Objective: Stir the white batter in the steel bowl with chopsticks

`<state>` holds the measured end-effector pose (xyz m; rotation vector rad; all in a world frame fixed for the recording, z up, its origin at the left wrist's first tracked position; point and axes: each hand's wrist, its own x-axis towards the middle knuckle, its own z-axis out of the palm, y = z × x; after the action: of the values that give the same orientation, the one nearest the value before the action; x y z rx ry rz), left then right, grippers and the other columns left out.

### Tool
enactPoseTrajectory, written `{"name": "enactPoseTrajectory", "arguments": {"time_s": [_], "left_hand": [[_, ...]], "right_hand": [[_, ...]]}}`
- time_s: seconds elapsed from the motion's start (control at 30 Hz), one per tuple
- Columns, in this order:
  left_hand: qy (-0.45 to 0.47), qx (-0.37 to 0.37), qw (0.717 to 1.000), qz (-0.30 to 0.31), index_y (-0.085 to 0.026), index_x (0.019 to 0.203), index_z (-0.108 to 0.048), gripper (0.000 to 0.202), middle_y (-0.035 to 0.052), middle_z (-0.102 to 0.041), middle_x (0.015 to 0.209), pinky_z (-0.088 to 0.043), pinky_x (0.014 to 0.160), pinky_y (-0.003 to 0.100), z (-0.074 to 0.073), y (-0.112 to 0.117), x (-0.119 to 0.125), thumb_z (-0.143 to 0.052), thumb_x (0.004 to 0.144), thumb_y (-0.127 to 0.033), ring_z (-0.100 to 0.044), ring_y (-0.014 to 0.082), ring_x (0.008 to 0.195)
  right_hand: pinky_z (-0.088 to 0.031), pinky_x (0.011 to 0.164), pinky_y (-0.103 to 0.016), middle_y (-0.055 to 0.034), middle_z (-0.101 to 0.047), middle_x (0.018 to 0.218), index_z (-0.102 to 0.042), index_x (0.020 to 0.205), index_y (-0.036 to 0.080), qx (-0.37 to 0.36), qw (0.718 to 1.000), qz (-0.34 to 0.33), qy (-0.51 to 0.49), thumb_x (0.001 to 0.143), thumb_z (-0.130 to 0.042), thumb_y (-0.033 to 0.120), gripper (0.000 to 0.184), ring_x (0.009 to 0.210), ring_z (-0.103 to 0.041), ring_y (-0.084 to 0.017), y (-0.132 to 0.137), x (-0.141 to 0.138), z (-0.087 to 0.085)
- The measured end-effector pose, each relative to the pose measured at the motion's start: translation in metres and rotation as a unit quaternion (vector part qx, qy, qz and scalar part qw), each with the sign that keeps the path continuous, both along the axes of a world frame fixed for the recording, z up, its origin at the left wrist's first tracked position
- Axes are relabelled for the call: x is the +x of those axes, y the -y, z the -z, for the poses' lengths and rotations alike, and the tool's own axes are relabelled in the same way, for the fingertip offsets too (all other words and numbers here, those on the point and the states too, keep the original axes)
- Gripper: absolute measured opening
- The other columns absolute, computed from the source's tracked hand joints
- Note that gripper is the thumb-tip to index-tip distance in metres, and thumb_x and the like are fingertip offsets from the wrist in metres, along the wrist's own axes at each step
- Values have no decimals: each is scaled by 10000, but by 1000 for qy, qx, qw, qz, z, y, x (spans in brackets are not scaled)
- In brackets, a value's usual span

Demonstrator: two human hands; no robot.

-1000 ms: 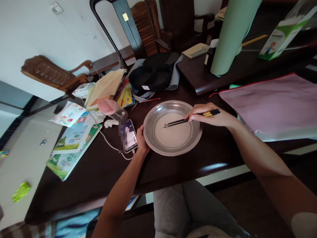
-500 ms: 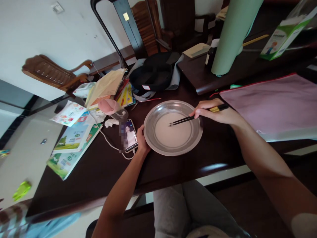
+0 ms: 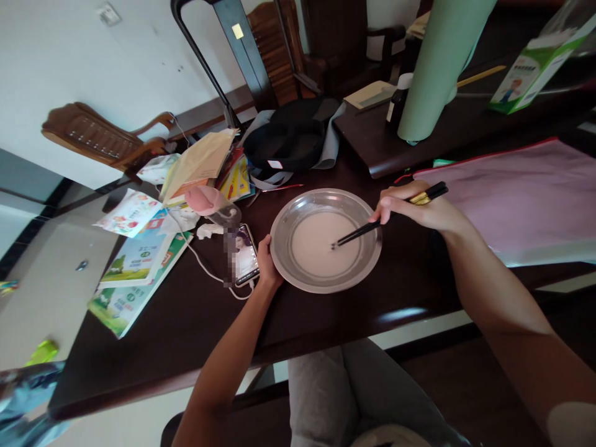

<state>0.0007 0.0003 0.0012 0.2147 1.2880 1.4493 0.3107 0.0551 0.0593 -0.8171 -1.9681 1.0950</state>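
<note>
Two black chopsticks with gold bands are being held in the right hand, whose fingers are being clamped around them, while their tips are being dipped into the whitish liquid inside a shallow metal basin. The basin is being supported by a dark wooden table, near its front edge, and its left side is being grasped by the left hand, some of whose fingers are being hidden from view. Just left of that hand, a lit smartphone is being joined by a white cable. Farther left, green-and-blue booklets are being overlapped. Beyond the basin, space is being taken up by a black bag with grey straps. To the right, a pink zip pouch is being partly covered by the right forearm.
</note>
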Motion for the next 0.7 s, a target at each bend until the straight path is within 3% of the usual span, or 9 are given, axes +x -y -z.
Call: {"name": "enactPoseTrajectory", "arguments": {"time_s": [0.17,0.3,0.4,0.5,0.6,0.7], "left_hand": [[-2,8,1000,5,-219,625,-652,242,3,-731,640,-590,731,323,3,-1,-1,-705,734,-429,-760,251,771],[-10,11,1000,0,-215,627,-659,238,3,-740,651,-575,686,301,3,-1,0,-695,739,-421,-734,223,710],[-15,17,1000,-10,-211,602,-651,245,-13,-712,604,-539,622,267,4,-1,0,-699,731,-413,-680,177,604],[-17,21,1000,-7,-205,606,-650,266,-15,-699,601,-533,623,273,6,-1,-1,-717,730,-431,-667,170,571],[-18,23,1000,-2,-201,634,-667,265,-15,-703,620,-540,652,282,7,-1,-2,-714,741,-439,-675,173,586],[-16,17,1000,3,-204,643,-671,259,-10,-709,628,-545,665,289,7,-1,-3,-700,747,-439,-683,184,618]], "right_hand": [[-553,772,-286,-29,-822,939,-809,846,246,9,994,-102,41,954,-641,504,326,867,-753,-168,0,-12,6],[-541,793,-309,-35,-825,966,-808,841,253,46,998,-23,46,948,-655,484,297,893,-745,-184,-2,-11,6],[-543,772,-315,-35,-819,871,-776,734,244,19,999,28,18,969,-622,501,381,827,-748,-187,-1,-3,2],[-547,756,-303,-36,-817,852,-771,721,232,-8,999,-32,10,978,-606,503,408,800,-750,-177,1,-3,2],[-548,760,-295,-39,-824,933,-809,843,235,6,995,-95,37,957,-638,493,330,846,-751,-176,1,-12,5],[-539,776,-303,-34,-822,947,-811,849,250,33,997,-49,47,942,-665,487,294,873,-746,-181,0,-11,5]]}}
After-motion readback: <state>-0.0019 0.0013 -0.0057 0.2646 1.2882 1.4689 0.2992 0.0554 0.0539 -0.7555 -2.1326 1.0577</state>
